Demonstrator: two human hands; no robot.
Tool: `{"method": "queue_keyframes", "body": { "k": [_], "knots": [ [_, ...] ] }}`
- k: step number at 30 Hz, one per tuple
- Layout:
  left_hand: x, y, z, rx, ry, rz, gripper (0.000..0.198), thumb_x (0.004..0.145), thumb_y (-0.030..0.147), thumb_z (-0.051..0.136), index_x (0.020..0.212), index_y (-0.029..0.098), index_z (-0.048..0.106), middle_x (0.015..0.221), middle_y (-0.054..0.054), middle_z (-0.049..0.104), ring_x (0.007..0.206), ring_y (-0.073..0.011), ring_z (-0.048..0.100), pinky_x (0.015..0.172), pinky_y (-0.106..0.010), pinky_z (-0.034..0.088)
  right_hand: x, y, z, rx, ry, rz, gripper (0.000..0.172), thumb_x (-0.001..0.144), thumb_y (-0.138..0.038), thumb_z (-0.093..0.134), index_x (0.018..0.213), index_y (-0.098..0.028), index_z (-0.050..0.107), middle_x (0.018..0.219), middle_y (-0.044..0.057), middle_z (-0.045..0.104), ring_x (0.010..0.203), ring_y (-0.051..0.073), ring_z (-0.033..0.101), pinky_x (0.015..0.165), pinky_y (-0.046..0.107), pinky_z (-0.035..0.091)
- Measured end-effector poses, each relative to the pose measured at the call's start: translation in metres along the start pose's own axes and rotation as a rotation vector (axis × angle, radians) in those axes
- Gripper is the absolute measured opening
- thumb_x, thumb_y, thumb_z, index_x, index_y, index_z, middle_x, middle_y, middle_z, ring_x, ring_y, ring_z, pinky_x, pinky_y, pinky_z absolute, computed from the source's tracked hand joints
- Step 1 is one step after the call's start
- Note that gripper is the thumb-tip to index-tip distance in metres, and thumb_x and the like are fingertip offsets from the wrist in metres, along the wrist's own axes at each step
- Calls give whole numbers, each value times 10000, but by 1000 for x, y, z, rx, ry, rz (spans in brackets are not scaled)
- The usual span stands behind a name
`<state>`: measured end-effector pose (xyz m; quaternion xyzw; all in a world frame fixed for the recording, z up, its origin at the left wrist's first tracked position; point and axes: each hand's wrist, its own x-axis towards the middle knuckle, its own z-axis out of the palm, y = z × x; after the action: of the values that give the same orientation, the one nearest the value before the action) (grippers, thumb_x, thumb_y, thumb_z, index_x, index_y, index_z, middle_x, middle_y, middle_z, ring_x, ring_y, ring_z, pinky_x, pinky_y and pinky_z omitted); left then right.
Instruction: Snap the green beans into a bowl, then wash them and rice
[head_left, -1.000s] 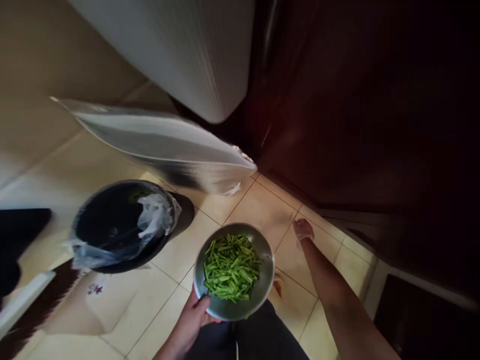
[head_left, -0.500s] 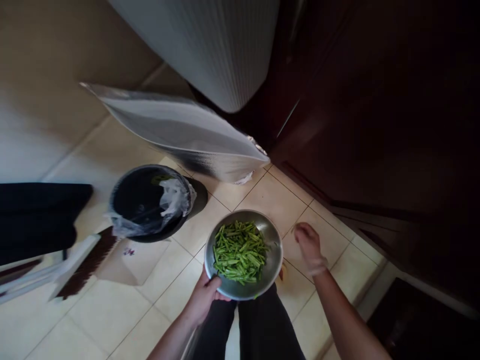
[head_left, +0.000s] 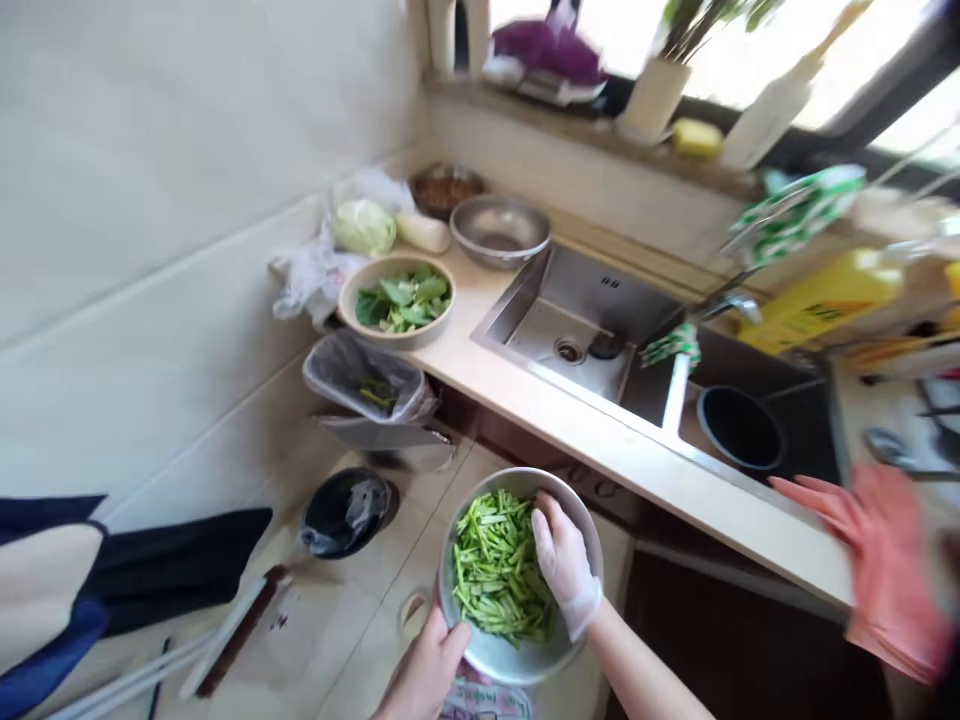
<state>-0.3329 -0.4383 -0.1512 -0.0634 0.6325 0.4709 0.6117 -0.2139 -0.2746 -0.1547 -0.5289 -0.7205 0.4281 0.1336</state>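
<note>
My left hand (head_left: 435, 655) grips the lower left rim of a metal bowl (head_left: 581, 535), thumb over the edge. Cut green vegetable stems (head_left: 495, 565) fill the bowl's left and middle. My right hand (head_left: 559, 555), in a clear plastic glove, reaches inside over the bowl's right side. Its fingers are bent against the edge of the stems; the tips are hidden, so what they hold cannot be made out.
A counter (head_left: 600, 430) with a double sink (head_left: 570, 320) runs ahead. A bowl of leaves (head_left: 405, 300), an empty-looking metal bowl (head_left: 499, 230) and a cabbage (head_left: 364, 228) stand at its left end. Pink gloves (head_left: 889, 560) hang at right. A black bin (head_left: 345, 510) and broom (head_left: 240, 630) are lower left.
The view has swung up from the floor to the counter and sink. My right hand has moved from beside the bowl to inside it. My left hand keeps its grip on the rim.
</note>
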Motion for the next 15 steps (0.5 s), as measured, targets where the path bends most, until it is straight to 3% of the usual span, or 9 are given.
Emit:
{"method": "queue_keyframes", "body": {
  "k": [3, 6, 10, 15],
  "knots": [
    [-26, 49, 48, 102, -163, 95, 781, 630, 228, 626, 1335, 244, 292, 922, -74, 664, 655, -217, 643, 420, -238, 480, 24, -34, -56, 43, 1, -70, 425, 882, -460, 322, 1108, -174, 541, 1077, 99, 621, 1010, 218, 560, 917, 382, 420],
    [-29, 96, 92, 202, -312, 153, 856, 648, 184, 579, 1379, 273, 144, 1063, -120, 612, 607, -191, 636, 391, -221, 465, 49, -53, -98, 55, -105, -170, 425, 859, -503, 352, 1078, -194, 545, 959, 49, 640, 876, 187, 584, 821, 341, 451],
    [-5, 150, 146, 249, -481, 185, 791, 649, 155, 523, 1352, 295, 190, 1092, -106, 581, 598, -157, 628, 446, -242, 498, 70, -65, -140, -135, -185, -302, 559, 749, -565, 513, 1211, -254, 469, 1019, 35, 601, 891, 195, 554, 809, 335, 427],
    [40, 186, 208, 289, -583, 142, 740, 614, 117, 486, 1298, 261, 244, 1051, -88, 575, 590, -138, 617, 465, -250, 508, 79, -60, -170, -635, -2, -295, 582, 687, -578, 560, 1185, -284, 494, 1082, 86, 515, 958, 263, 481, 803, 380, 378]
  ]
}}
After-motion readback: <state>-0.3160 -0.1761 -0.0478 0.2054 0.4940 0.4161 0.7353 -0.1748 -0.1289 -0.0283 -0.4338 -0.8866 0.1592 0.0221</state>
